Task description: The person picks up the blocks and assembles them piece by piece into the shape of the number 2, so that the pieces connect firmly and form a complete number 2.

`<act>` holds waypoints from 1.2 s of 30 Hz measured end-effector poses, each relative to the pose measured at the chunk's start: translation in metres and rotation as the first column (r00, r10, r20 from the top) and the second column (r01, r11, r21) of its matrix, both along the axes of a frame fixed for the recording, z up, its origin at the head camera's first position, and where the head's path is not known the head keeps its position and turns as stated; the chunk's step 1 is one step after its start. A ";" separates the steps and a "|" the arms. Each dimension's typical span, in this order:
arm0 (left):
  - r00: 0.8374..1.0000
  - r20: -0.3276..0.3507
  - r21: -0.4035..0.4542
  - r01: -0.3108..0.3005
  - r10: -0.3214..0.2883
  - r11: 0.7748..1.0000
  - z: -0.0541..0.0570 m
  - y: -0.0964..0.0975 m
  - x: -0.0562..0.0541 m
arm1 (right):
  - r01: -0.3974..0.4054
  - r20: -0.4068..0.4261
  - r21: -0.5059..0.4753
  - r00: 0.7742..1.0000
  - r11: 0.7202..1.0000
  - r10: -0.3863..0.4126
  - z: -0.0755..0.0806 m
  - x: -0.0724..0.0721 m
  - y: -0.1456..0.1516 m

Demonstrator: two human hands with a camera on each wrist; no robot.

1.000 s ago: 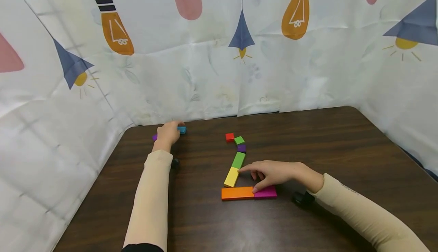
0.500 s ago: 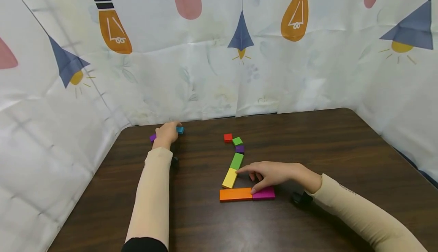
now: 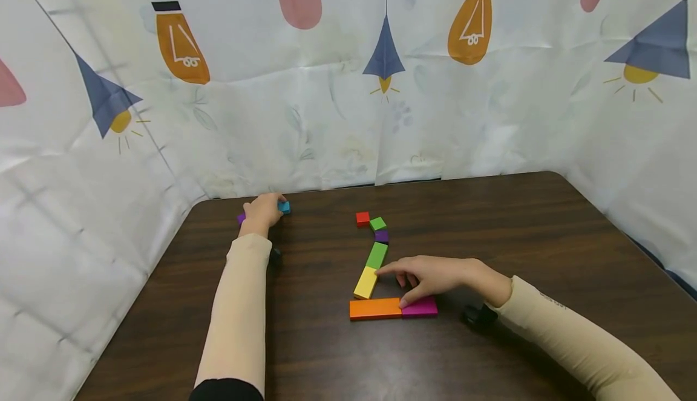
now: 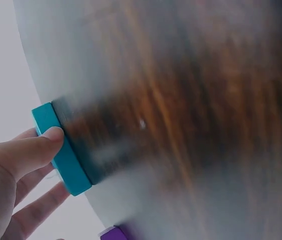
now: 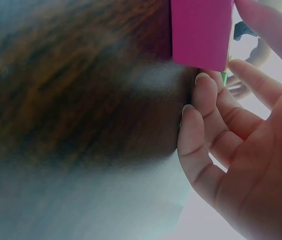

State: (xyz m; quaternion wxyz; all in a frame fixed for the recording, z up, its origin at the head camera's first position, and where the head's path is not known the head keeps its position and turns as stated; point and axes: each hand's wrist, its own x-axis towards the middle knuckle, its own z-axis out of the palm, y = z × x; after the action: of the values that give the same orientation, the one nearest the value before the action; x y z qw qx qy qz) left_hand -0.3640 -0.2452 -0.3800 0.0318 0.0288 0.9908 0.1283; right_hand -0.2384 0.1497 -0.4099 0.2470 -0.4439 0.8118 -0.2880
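At the far left of the table, my left hand [image 3: 262,210] pinches a teal-blue rectangular block [image 4: 70,165], thumb on its near face and fingers behind it. A purple block [image 4: 113,234] lies close by, partly covered by that hand in the head view. My right hand [image 3: 438,277] rests over the middle row with loosely bent fingers. Its index fingertip touches the yellow block [image 3: 365,283], and its thumb rests where the orange block [image 3: 374,309] meets the magenta block [image 3: 422,308]. Beyond the yellow block run a long green block [image 3: 377,255], a small purple one [image 3: 382,236], a small green one [image 3: 378,224] and a red one [image 3: 362,219].
The dark wood-grain table [image 3: 490,219] has rounded far corners. A white curtain [image 3: 327,129] printed with lamps and bulbs hangs behind it and along both sides. Each wrist carries a dark camera; the right one [image 3: 479,316] sits beneath the wrist.
My left hand has shifted slightly to the left, with the teal-blue block moving along in its grip. The right hand and the line of blocks stay put; the head view tilted a little.
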 end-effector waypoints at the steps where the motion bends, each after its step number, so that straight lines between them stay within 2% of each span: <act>1: 1.000 0.002 0.001 0.000 0.000 1.000 0.000 -0.001 0.001 | 0.017 0.020 0.010 1.000 1.000 -0.017 0.007 0.004 -0.002; 4: 1.000 0.001 0.000 0.002 -0.002 1.000 0.001 -0.003 0.003 | 0.050 0.035 0.048 0.998 0.998 -0.051 0.016 0.009 -0.006; 11: 1.000 -0.005 -0.010 0.018 -0.018 1.000 0.006 -0.002 0.005 | 0.046 0.003 0.061 0.999 0.997 -0.046 0.017 0.011 -0.006; 18: 0.999 -0.031 -0.011 0.036 -0.036 0.999 0.010 -0.001 0.010 | 0.040 0.010 0.052 0.999 0.998 -0.040 0.014 0.009 -0.005; 25: 0.997 -0.036 0.005 0.071 -0.071 0.997 0.012 0.004 0.016 | -0.029 -0.033 -0.009 0.999 1.000 0.028 0.003 0.001 0.001; 27: 0.996 -0.035 0.000 0.082 -0.082 0.997 0.012 0.006 0.017 | -0.014 -0.020 0.004 1.000 1.000 0.014 0.003 0.002 0.000; 30: 0.993 -0.044 -0.017 0.106 -0.107 0.994 0.011 0.010 0.020 | 0.032 0.041 0.032 0.999 0.999 -0.033 0.013 0.007 -0.003; 36: 0.990 -0.063 -0.025 0.128 -0.129 0.992 0.012 0.018 0.025 | 0.061 0.042 0.058 0.997 0.996 -0.064 0.015 0.010 -0.005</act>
State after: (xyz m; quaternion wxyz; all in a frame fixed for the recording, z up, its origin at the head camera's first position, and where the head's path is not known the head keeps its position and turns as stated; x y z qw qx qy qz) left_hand -0.3388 -0.2273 -0.3681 0.0085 0.0963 0.9887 0.1145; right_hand -0.2285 0.1449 -0.3953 0.2683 -0.4047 0.8274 -0.2821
